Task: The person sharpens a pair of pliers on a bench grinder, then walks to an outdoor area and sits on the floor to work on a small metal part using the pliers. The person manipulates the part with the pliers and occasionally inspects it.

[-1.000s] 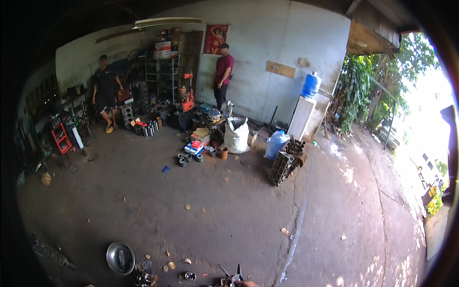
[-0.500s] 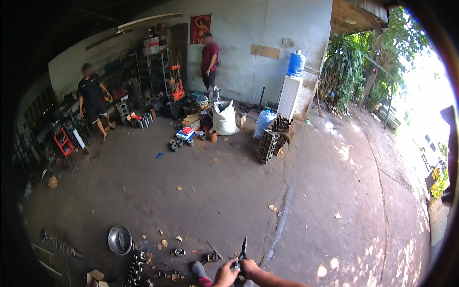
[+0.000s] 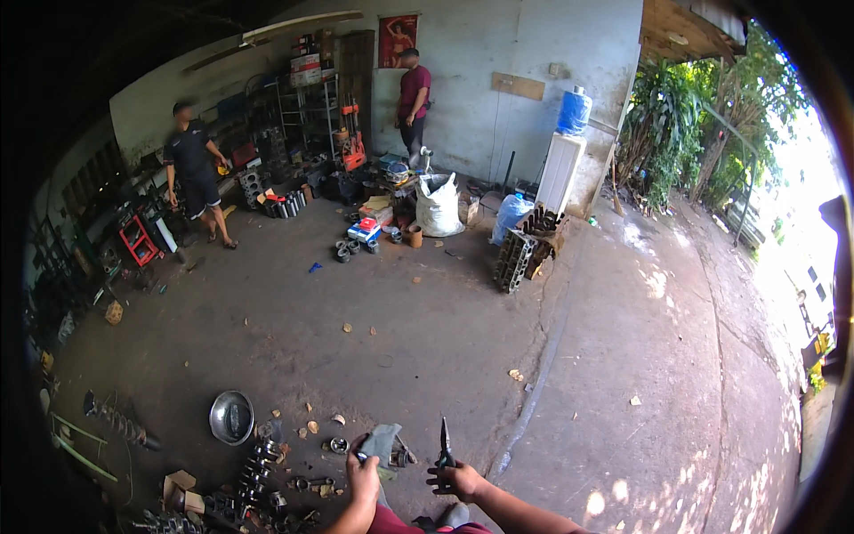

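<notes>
My right hand (image 3: pixel 460 481), low in the view, is wrapped round the handles of dark pliers (image 3: pixel 445 434) whose long narrow jaws point up and away. To its left, my left hand (image 3: pixel 363 476) is closed at the edge of a limp grey-green rag (image 3: pixel 382 440). A small dark piece (image 3: pixel 358 446) shows by its fingertips, too small to name. Just beyond the rag, partly hidden by it, a piston with its rod (image 3: pixel 402 457) lies on the floor. A ring-shaped metal part (image 3: pixel 338 445) is left of the rag.
Left of my hands lie a crankshaft (image 3: pixel 256 470), a metal basin (image 3: pixel 231 417) and a torn cardboard box (image 3: pixel 181 491). Farther off stand an engine block (image 3: pixel 514 260), a white sack (image 3: pixel 438 206) and a red jack (image 3: pixel 353 147). Two people (image 3: pixel 191 160) (image 3: pixel 413 98) stand near the back.
My hands have moved apart, the left one leftward, where the rag now shows. The pliers have come away from the left hand. The view has shifted, and the person at left has stepped slightly.
</notes>
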The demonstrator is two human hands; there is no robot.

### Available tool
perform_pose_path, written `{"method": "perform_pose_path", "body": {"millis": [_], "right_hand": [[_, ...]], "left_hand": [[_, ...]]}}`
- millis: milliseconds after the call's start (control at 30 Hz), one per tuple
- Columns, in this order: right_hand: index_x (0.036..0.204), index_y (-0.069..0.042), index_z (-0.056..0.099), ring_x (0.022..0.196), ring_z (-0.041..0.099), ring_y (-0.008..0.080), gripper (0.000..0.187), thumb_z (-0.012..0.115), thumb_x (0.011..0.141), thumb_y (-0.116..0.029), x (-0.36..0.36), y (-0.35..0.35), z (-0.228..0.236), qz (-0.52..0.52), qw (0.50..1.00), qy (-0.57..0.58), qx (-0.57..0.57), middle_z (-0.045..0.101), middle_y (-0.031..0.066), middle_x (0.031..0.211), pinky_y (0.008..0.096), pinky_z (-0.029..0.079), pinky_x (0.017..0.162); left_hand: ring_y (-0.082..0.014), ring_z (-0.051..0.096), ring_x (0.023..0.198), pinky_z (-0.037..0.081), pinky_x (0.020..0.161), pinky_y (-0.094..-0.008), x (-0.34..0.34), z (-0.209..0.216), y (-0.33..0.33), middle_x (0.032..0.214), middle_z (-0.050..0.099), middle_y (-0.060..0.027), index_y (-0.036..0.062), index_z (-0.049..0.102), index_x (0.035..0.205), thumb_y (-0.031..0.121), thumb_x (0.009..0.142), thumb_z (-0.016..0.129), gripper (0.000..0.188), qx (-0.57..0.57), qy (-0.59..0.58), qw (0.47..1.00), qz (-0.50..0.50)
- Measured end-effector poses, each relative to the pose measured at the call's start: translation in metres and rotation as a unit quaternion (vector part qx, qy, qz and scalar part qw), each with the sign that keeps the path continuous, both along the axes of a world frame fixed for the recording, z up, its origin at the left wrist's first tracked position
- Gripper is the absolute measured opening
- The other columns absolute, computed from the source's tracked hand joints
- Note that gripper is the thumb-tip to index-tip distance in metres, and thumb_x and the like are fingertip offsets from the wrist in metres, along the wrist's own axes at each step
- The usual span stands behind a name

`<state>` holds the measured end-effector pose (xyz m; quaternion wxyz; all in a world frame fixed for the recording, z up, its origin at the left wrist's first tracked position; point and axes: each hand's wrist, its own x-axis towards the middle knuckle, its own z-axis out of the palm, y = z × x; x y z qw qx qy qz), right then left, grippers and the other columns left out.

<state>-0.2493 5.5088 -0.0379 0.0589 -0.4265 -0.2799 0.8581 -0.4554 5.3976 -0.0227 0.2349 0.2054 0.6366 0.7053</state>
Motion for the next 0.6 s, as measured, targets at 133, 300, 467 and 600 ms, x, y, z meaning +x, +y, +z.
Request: {"method": "perform_pose_path", "body": {"millis": [133, 300, 467, 600], "right_hand": [[0.136, -0.003, 0.047, 0.113, 0.064, 0.0318, 0.047, 0.055, 0.090, 0.000, -0.028, -0.022, 0.002, 0.013, 0.998, 0.049, -0.027, 0.061, 0.0148, 0.132, 0.0472, 0.054, 0.091], [0.136, -0.009, 0.053, 0.099, 0.062, 0.0167, 0.049, 0.058, 0.088, -0.002, -0.087, -0.045, 0.004, 0.081, 0.995, 0.036, 0.043, 0.064, 0.0030, 0.112, 0.0341, 0.052, 0.084], [0.139, -0.010, 0.052, 0.092, 0.058, 0.0115, 0.059, 0.062, 0.082, -0.004, -0.140, -0.064, 0.000, 0.163, 0.985, 0.028, 0.047, 0.062, 0.0008, 0.107, 0.0289, 0.048, 0.075], [0.144, -0.009, 0.046, 0.096, 0.058, 0.0117, 0.071, 0.061, 0.075, -0.001, -0.178, -0.072, -0.003, 0.195, 0.973, 0.097, 0.073, 0.060, -0.0011, 0.111, 0.0260, 0.049, 0.079]], "left_hand": [[-0.0245, 0.050, 0.128, 0.034, 0.113, -0.0361, 0.005, -0.028, -0.016, 0.132, 0.056, -0.0120, -0.0005, 0.056, 0.129, 0.003, 0.072, 0.053, 0.058, 0.031, -0.084, 0.991, -0.095], [-0.0248, 0.050, 0.125, 0.037, 0.107, -0.0358, -0.004, -0.059, -0.027, 0.131, 0.056, -0.0134, 0.0002, 0.051, 0.135, 0.025, 0.093, 0.052, 0.049, -0.029, -0.186, 0.954, -0.234], [-0.0340, 0.054, 0.120, 0.041, 0.103, -0.0398, -0.045, -0.076, -0.037, 0.129, 0.059, -0.0220, -0.0036, 0.055, 0.129, 0.050, 0.105, 0.041, 0.061, -0.178, -0.059, 0.979, -0.082], [-0.0231, 0.058, 0.091, 0.047, 0.085, -0.0370, -0.098, -0.078, -0.043, 0.104, 0.064, -0.0119, -0.0043, 0.062, 0.112, 0.055, 0.104, 0.042, 0.063, -0.138, -0.098, 0.981, -0.094]]}}
